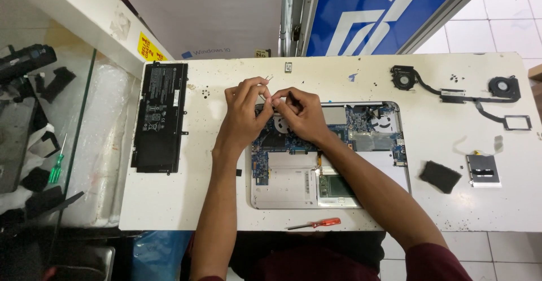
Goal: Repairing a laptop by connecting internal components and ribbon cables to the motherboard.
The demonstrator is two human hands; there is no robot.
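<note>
- Far to your left, a green-handled screwdriver (56,168) lies on the clutter beyond the glass edge, well apart from your work.
- On the white table (186,202), at its left end, a flat black battery pack (160,117) lies lengthwise, untouched.
- Your left hand (244,112) is curled, fingers pinched together at the top edge of the opened laptop, on something thin and pale; what exactly it grips is too small to tell.
- Your right hand (300,112) sits just beside it, fingertips nearly touching the left's, pinching at the same spot.
- The open laptop chassis (330,157) lies under both hands, circuit board bared, at the middle of the table.
- A red-handled screwdriver (315,223) rests near the table's front edge, below the chassis.
- To the right lie a black foam pad (440,176) and a small grey metal plate (483,170), side by side.
- At the far right top, a removed twin-fan cooling assembly (457,92) lies with its heat pipe stretched between the two fans.
</note>
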